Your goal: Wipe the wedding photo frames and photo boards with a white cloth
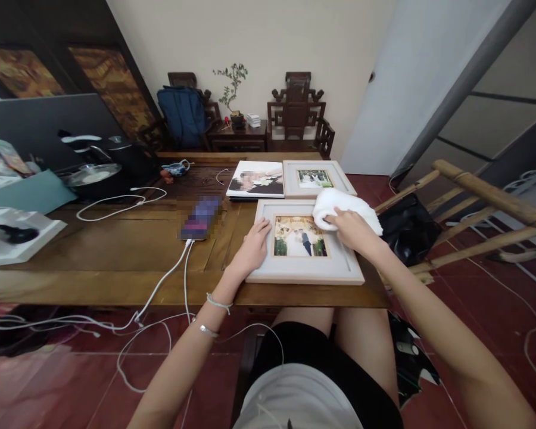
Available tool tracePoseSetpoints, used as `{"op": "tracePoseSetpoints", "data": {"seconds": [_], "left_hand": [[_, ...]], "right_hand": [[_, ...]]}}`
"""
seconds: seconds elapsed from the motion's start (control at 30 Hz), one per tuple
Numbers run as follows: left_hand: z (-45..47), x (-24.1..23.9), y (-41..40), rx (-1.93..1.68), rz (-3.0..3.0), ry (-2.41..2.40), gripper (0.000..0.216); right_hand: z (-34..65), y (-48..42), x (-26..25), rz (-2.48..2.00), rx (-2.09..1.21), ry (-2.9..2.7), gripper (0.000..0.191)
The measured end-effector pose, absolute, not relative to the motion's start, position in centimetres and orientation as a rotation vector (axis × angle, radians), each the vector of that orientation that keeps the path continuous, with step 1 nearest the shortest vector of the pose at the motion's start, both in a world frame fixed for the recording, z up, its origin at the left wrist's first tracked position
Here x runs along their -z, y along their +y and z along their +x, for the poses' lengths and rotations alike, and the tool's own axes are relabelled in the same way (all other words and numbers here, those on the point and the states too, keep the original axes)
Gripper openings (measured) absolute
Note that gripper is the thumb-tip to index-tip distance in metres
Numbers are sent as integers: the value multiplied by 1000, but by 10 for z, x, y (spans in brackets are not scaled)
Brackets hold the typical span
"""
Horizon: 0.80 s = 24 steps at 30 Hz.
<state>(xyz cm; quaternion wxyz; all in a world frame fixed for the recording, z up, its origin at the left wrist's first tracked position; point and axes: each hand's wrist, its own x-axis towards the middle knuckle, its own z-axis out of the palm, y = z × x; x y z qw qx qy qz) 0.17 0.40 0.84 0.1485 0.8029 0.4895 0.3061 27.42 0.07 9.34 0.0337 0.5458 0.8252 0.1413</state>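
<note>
At the far left of the bench point(116, 253), a white power strip point(49, 235) carries a black plug point(24, 234). Behind it stand a teal box point(47, 192), a dark pan point(92, 186) under a glass lid and, next to that, a black kettle point(124, 156). A loose white cable lies on the surface in front of the pan. Nearer the middle, a phone point(201, 219) lies with its screen lit and obscured; white leads run from its near end over the bench's front edge. To the right of the phone, the left hand point(252, 247) rests on the left border of the nearer picture frame point(301, 236); its grip is apart, the fingers laid on the border rather than closed round it. This frame lies flat, picture side up, at the front edge of the bench and shows a couple outdoors. Just behind it lie a photo panel point(255, 182) and, adjoining on the right, a second picture frame point(318, 179), also face up. A folded white cloth point(351, 205) covers the nearer frame's upper right corner. The right hand point(355, 229) has its grip clamped on this cloth, fingers pressed into its near side. Beyond the bench's right end stands a bamboo chair point(495, 199) with a black bag point(406, 229) beside its rails.
</note>
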Motion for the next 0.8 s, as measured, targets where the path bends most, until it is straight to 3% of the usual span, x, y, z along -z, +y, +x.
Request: {"op": "tracePoseSetpoints", "data": {"seconds": [0.2, 0.53, 0.8], "left_hand": [[4, -9, 4, -885, 2300, 1444, 43], [5, -10, 4, -899, 2301, 1447, 44], [3, -10, 4, -852, 2332, 1448, 43]], "right_hand": [[272, -2, -84, 1536, -528, 2626, 39], [278, -121, -88, 1366, -441, 2789, 52], [272, -36, -82, 1555, -471, 2683, 45]]}}
